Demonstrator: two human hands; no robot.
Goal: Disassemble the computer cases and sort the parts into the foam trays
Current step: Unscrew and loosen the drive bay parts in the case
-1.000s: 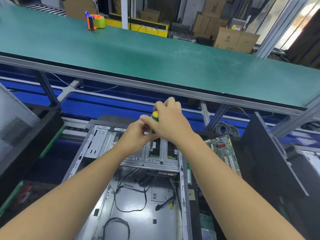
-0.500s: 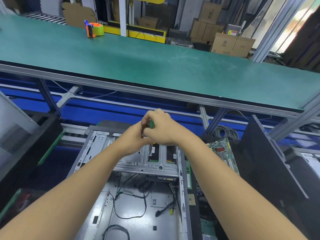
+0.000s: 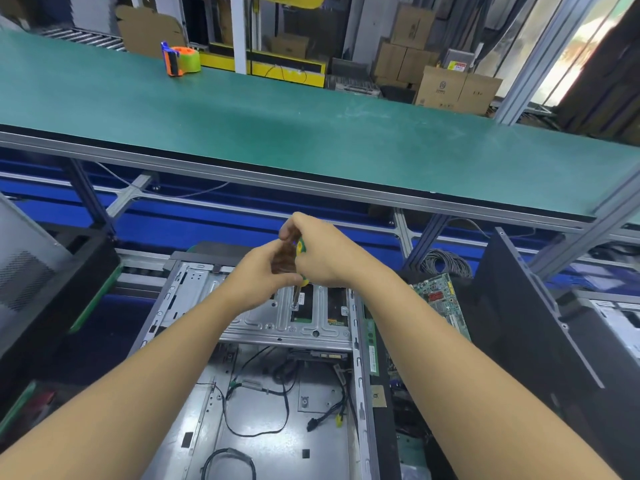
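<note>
An open grey computer case lies flat in front of me, loose black cables on its floor. A metal drive bracket spans its far end. A screwdriver with a green and yellow handle stands upright, its tip on the bracket. My right hand is closed around the handle from the right. My left hand cups the handle's lower part from the left, thumb and fingers on it. The hands hide most of the handle.
A green circuit board lies right of the case, next to a black side panel. Another case stands at the left. A green conveyor belt runs across above, with an orange tape dispenser on it.
Both hands have stayed on the screwdriver over the bracket. The right hand's grip has turned on the handle, and the left fingers have shifted; more of the shaft shows below the hands.
</note>
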